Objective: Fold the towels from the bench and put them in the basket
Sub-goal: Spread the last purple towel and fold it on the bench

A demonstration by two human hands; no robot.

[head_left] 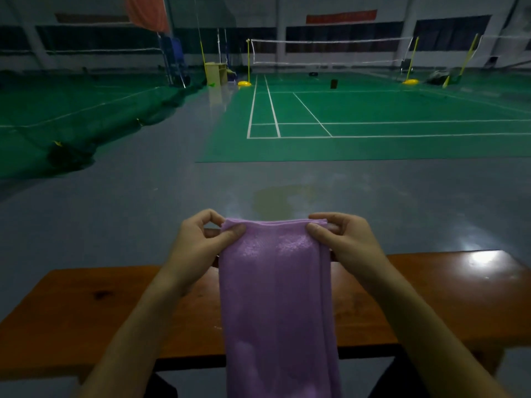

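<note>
Over the one wooden bench (pixel 86 305) hangs a single purple towel (pixel 275 305), held up between the two hands, its top corners pinched by the left hand (pixel 201 242) and the right hand (pixel 344 239), with no readable writing anywhere on it.

Dim hall; glare patch on bench (pixel 482 258); soft blur; edges bowed, darkened.

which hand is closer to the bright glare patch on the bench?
Right. The right hand pinches the purple towel's top right corner, on the glare patch's side of the bench. The left hand pinches the opposite corner, farther away.
</note>
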